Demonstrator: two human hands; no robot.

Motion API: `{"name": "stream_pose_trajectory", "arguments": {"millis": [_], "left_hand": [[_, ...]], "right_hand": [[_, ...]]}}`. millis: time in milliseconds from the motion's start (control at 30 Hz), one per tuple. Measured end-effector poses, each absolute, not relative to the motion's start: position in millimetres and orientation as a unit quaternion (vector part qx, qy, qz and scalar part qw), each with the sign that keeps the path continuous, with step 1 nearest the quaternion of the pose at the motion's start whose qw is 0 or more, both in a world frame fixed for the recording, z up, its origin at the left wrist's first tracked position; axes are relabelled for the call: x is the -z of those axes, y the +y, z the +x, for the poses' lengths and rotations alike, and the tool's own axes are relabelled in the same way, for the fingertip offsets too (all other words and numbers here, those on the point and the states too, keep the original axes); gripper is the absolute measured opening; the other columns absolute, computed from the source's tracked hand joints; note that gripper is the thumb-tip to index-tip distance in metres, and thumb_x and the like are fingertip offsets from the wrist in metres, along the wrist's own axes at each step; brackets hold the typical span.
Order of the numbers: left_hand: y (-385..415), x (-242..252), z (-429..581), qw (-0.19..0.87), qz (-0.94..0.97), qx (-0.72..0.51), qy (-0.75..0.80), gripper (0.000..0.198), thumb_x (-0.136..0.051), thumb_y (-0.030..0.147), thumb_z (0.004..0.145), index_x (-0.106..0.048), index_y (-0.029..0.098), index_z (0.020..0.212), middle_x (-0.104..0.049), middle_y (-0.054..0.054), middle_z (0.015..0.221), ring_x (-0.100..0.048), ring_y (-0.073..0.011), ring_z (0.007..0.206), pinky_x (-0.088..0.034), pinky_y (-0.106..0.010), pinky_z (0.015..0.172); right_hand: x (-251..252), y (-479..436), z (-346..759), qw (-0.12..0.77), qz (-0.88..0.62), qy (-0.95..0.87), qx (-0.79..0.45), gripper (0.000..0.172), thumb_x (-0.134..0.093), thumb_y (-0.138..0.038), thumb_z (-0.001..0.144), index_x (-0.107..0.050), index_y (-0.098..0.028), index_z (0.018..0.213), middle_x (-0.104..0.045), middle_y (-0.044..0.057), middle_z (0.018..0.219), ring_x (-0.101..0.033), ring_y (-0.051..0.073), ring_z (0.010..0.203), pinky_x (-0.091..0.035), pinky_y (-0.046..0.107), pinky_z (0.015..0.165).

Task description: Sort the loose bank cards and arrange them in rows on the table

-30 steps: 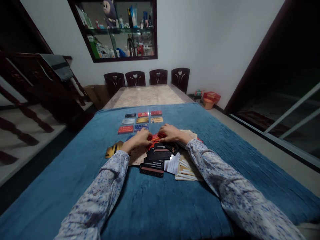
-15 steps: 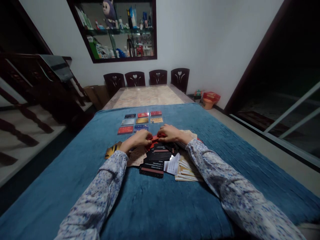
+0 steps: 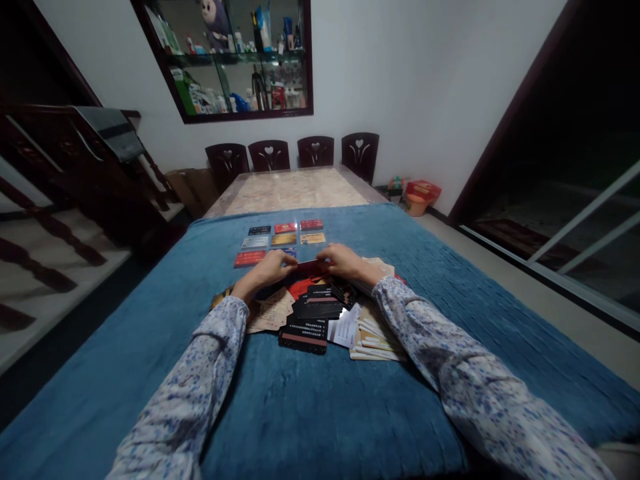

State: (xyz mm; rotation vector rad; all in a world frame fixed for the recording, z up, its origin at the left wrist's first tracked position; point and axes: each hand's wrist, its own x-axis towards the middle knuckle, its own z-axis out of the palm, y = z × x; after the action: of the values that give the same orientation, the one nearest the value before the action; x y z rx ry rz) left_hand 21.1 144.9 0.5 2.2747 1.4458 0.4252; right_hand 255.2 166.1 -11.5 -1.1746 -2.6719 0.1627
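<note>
My left hand (image 3: 270,269) and my right hand (image 3: 341,261) both pinch the ends of one dark red card (image 3: 310,269), held just above a loose pile of cards (image 3: 320,312) on the blue cloth (image 3: 320,400). The pile mixes black, red, white and tan cards and spreads out under both wrists. Beyond my hands, several cards lie face up in a neat grid of rows (image 3: 280,239). My left hand covers part of the nearest row.
The blue cloth covers the near part of a long table; its bare marble top (image 3: 293,190) shows further back. Several dark chairs (image 3: 293,153) stand at the far end. A wall cabinet (image 3: 235,57) holds bottles. A red basket (image 3: 420,195) sits on the floor right.
Both hands have lifted a little and moved away from me with the red card between them. More of the pile under them now shows.
</note>
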Motion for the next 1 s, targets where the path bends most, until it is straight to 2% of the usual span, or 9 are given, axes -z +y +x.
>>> {"name": "stream_pose_trajectory", "arguments": {"millis": [233,400,633,833,1000], "left_hand": [[151,11,19,0.209,0.811,-0.182,0.515,0.040,-0.055,0.018,0.073,-0.082,0.013,0.103,-0.082,-0.005,0.100,-0.073,-0.0245,0.097,-0.054,-0.032,0.093],[153,17,20,0.187,0.807,-0.198,0.524,0.040,-0.055,0.014,0.071,-0.082,0.014,0.100,-0.082,-0.004,0.096,-0.073,-0.0242,0.096,-0.055,-0.032,0.093],[149,18,22,0.132,0.819,-0.203,0.520,0.053,-0.050,0.003,0.069,-0.080,0.017,0.110,-0.081,-0.006,0.111,-0.073,-0.0232,0.105,-0.054,-0.031,0.098],[145,15,28,0.081,0.796,-0.224,0.556,0.041,-0.049,0.005,0.078,-0.079,0.013,0.105,-0.080,-0.011,0.106,-0.072,-0.0253,0.100,-0.055,-0.033,0.093],[145,13,30,0.083,0.786,-0.243,0.562,0.038,-0.050,0.004,0.079,-0.077,0.014,0.103,-0.080,-0.010,0.107,-0.072,-0.0242,0.100,-0.055,-0.032,0.094]], "right_hand": [[14,166,255,0.115,-0.412,-0.902,-0.050,0.026,-0.057,-0.020,0.093,-0.079,-0.018,0.107,-0.075,0.011,0.103,-0.064,0.021,0.093,-0.041,0.026,0.077],[17,165,254,0.136,-0.426,-0.893,-0.055,0.030,-0.056,-0.019,0.094,-0.075,-0.019,0.117,-0.072,0.011,0.107,-0.064,0.020,0.093,-0.042,0.025,0.078],[20,164,249,0.144,-0.444,-0.883,-0.045,0.040,-0.057,-0.017,0.094,-0.064,-0.023,0.133,-0.072,0.009,0.107,-0.066,0.020,0.093,-0.043,0.026,0.081],[21,164,249,0.148,-0.444,-0.884,-0.011,0.044,-0.058,-0.017,0.094,-0.059,-0.023,0.138,-0.071,0.012,0.117,-0.065,0.024,0.101,-0.044,0.029,0.082],[21,164,247,0.170,-0.399,-0.901,0.023,0.046,-0.065,-0.017,0.089,-0.059,-0.018,0.134,-0.069,0.013,0.125,-0.060,0.027,0.112,-0.043,0.034,0.088]]}}
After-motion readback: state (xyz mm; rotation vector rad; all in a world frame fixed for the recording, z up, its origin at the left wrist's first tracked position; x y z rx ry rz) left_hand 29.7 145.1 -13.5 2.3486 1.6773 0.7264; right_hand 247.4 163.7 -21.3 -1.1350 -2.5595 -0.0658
